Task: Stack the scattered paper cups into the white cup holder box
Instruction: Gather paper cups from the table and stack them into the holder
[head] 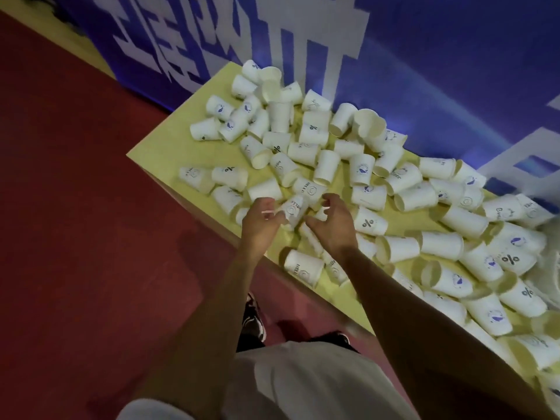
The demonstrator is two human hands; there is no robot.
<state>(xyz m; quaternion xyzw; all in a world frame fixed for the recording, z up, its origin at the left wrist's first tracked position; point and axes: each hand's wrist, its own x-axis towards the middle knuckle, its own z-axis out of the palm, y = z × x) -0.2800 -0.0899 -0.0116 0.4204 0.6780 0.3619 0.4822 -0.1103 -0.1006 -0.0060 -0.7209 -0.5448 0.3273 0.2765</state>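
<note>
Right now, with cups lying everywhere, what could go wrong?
The white paper cup nearest the edge of the yellow table lies on its side; a nudge from your right forearm might roll it onto the red floor. The other white paper cups lie loose, mostly sideways, so your left hand and right hand may scatter them.

Yellow table (157, 157), red floor (75, 207), blue banner (424, 56) w/ white lettering.
</note>
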